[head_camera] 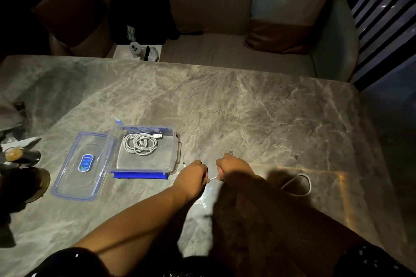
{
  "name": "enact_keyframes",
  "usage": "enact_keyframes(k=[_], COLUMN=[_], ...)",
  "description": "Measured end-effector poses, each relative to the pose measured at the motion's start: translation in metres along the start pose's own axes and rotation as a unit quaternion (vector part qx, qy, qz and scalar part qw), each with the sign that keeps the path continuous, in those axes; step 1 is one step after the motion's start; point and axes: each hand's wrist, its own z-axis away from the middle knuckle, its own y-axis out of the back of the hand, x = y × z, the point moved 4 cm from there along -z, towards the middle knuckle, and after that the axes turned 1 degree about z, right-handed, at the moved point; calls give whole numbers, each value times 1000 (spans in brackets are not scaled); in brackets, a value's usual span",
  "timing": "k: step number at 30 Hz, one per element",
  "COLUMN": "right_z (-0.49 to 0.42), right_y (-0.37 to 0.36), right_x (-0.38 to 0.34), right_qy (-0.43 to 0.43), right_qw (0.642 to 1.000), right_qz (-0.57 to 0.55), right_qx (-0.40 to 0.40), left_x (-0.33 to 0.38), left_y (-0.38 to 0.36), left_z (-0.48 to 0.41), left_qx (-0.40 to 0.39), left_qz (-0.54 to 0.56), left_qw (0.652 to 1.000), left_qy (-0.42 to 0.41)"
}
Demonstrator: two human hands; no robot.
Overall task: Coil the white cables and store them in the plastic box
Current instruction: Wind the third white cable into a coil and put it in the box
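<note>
Item: white charging cable (302,183), loose. One end is pinched in the left hand (194,173), with a small connector tip poking out beyond the knuckles. The right hand (234,167) is fisted around the next stretch, with a USB plug showing just past it. A short taut length of cable bridges the two hands. The rest trails under the right forearm and surfaces as an open loop on the desk (247,108) to the right. Holding it stretched like this probably sets the first turn of a coil; that is a judgement.

Item: clear plastic box (173,171) with blue latches, open, just left of the hands. A coiled white cable (139,144) lies inside at the far end, its USB plug pointing right. The near half of the floor is bare, leaving room for a second coil.

Item: box lid (83,164), blue-rimmed with a blue label, lying flat on the desk against the box's left wall, clear of the opening.

Surroundings: a dark saucer with a small cup (13,154) at the left edge and a sofa with cushions (281,29) beyond the desk. Nothing lies between the hands and the box. The trailing loop under the forearm could snag during winding.
</note>
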Motion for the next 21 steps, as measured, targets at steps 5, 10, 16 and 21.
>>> enact_keyframes(k=[5, 10, 16, 21], right_z=[12, 36, 85, 129], right_y=[17, 44, 94, 141], right_x=[-3, -3, -5, -11], right_qy=[38, 114, 123, 130], right_qw=[999, 991, 974, 944], right_qz=[-11, -32, -150, -220], right_qx=[17, 65, 114, 208], left_x=[4, 12, 28, 55], left_y=[5, 27, 66, 99], left_z=[7, 21, 51, 80], left_qx=[-6, -33, -45, -81], left_qz=[15, 81, 359, 495], left_qw=[1000, 995, 931, 861], left_qy=[-19, -53, -43, -82])
